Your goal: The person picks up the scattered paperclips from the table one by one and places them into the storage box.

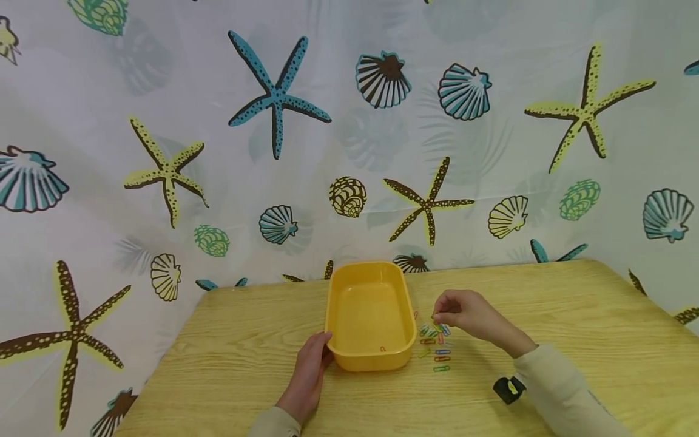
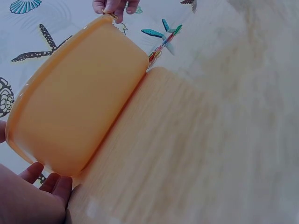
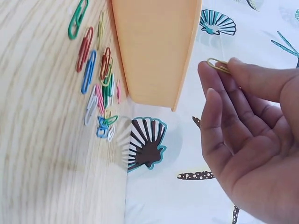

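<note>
A yellow plastic tub stands on the wooden table, one small reddish paper clip at its near end. My left hand holds the tub's near left corner, thumb at the rim and fingertips against the outer wall. To the right of the tub, my right hand is raised above the table. It pinches a yellow paper clip between thumb and forefinger, the other fingers loosely bent. Below it several coloured paper clips lie beside the tub: green, red, blue, pink and white ones.
A black object with a yellow mark is beside the right sleeve. Behind the wooden table hangs a white curtain printed with starfish and shells, close to the tub's far end.
</note>
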